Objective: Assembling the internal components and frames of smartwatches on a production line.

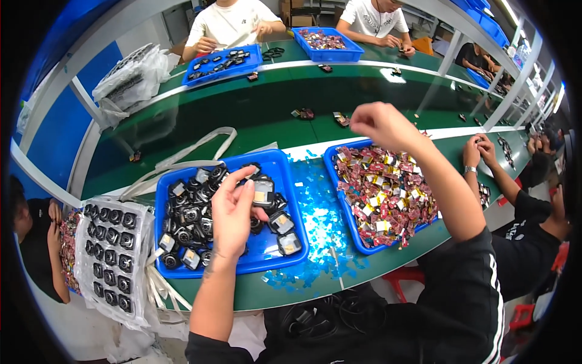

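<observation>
Two blue trays sit side by side at the near edge of the green surface [260,115]. The left tray [267,258] holds black square parts with round lenses; the right tray [332,159] is heaped with small red and yellow packets [388,194]. The left hand [233,215] hovers over the left tray, its grip pinching a small grey square part [264,192] between thumb and fingers above the tray's far half. The right hand [382,124] is raised beyond the far edge of the right tray, fingertips pressed together; whether they hold anything cannot be told. Blue film scraps [318,224] litter the surface between the trays. A clear pack of black parts [112,258] lies off the left tray's left side.
</observation>
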### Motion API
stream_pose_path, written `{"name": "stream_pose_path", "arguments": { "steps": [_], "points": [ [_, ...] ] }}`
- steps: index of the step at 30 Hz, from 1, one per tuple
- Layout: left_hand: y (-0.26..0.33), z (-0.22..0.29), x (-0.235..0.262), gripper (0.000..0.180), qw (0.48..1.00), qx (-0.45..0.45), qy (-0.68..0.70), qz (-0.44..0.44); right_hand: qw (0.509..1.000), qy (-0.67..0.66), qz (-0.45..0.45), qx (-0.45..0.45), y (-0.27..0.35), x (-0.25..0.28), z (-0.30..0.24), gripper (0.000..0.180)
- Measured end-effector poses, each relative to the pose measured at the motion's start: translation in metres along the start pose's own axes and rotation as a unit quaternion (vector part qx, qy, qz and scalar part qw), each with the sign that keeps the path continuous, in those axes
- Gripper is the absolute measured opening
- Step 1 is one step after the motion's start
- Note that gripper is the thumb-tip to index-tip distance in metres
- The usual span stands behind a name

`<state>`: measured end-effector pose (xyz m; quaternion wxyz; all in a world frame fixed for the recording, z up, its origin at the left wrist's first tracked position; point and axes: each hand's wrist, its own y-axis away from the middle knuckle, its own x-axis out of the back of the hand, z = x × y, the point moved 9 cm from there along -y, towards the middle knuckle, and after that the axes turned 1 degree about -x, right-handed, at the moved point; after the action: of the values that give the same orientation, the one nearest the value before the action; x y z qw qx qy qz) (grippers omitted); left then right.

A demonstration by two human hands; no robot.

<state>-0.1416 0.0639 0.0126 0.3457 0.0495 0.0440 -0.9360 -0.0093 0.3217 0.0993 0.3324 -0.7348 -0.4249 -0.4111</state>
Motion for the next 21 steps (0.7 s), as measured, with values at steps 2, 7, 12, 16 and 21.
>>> {"name": "stream_pose_path", "arguments": {
  "steps": [2,7,12,16,21],
  "points": [
    [0.006,-0.010,-0.019,0.029,0.965,0.102,0.237,-0.047,0.997,0.013,-0.051,0.049,0.029,-0.012,-0.020,0.014],
    [0.012,-0.027,-0.044,0.030,0.957,0.130,0.245,-0.082,0.991,0.125,-0.033,0.032,0.057,-0.039,0.013,0.015],
    [0.019,-0.028,-0.051,0.033,0.962,0.137,0.221,-0.084,0.998,0.039,0.034,0.021,0.062,-0.021,0.014,0.013],
    [0.023,-0.028,-0.047,0.040,0.975,0.125,0.171,-0.071,0.989,-0.054,0.135,-0.002,0.085,0.001,0.006,0.015],
    [0.026,-0.028,-0.060,0.032,0.985,0.090,0.100,-0.111,0.986,0.002,0.166,0.026,0.106,0.007,-0.008,0.013]
  ]
}}
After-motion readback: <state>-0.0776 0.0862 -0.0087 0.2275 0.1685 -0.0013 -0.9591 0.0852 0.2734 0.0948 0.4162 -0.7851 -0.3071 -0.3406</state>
